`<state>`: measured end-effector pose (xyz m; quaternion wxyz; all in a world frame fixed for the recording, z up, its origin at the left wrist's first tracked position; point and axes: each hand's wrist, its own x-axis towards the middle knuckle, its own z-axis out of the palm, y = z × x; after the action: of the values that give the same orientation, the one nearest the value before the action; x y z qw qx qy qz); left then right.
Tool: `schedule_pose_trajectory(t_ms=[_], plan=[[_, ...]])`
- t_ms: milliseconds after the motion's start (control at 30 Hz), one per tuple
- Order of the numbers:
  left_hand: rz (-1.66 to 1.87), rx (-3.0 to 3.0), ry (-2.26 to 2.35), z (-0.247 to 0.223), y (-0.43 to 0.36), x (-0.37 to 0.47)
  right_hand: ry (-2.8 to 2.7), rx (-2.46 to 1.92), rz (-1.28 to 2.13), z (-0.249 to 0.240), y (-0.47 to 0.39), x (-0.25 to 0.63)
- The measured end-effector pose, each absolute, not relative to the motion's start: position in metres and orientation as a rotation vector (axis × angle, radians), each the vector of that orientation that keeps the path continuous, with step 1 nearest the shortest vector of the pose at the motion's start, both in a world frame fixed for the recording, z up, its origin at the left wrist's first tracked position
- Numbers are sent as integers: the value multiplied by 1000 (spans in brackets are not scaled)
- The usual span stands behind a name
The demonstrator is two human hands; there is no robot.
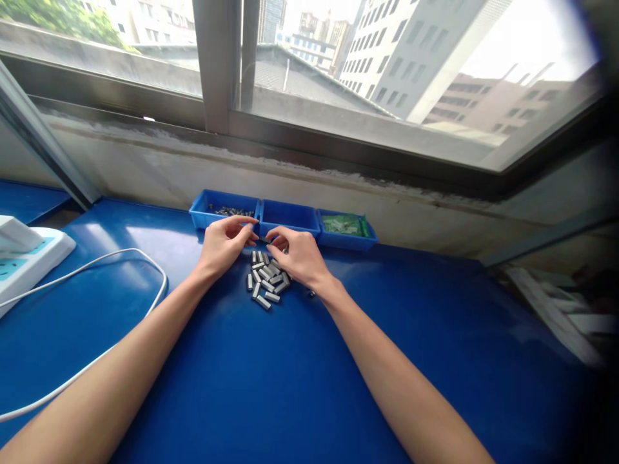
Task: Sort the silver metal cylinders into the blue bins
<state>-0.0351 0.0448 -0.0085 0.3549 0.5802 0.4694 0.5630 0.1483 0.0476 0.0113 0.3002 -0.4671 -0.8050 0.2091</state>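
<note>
My left hand [226, 243] is over the table in front of the left blue bin, with its thumb and fingers closed in a pinch. Whatever sits at its fingertips is too small to make out. Close beside it, my right hand [298, 256] pinches a small dark piece [265, 240] between thumb and fingers. Just below both hands lies a loose pile of small silver-and-black blocks [265, 283], partly covered by my right hand. A small dark bit [312, 294] rests under my right wrist.
Along the wall stand three joined blue bins: the left bin [198, 209] with small metal parts, the middle bin [290, 216], and the right bin [355, 243] with green packets [344, 224]. A white power strip [60, 248] and white cable [163, 274] lie left on the blue table [271, 386].
</note>
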Motion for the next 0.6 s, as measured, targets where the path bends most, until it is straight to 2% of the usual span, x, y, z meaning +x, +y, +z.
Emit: schedule_pose_trajectory(t_ms=[167, 300, 433, 600], plan=[[1399, 1536, 1153, -9, 42, -31, -1566, -1165, 1260, 14, 54, 151], [1338, 1548, 1048, -6, 38, -28, -1226, -1093, 1587, 19, 55, 156], [1271, 1600, 957, -4, 34, -26, -1160, -1087, 1680, 19, 57, 159], [1279, 1596, 981, -10, 36, -22, -1277, -1134, 1542, 19, 56, 159]])
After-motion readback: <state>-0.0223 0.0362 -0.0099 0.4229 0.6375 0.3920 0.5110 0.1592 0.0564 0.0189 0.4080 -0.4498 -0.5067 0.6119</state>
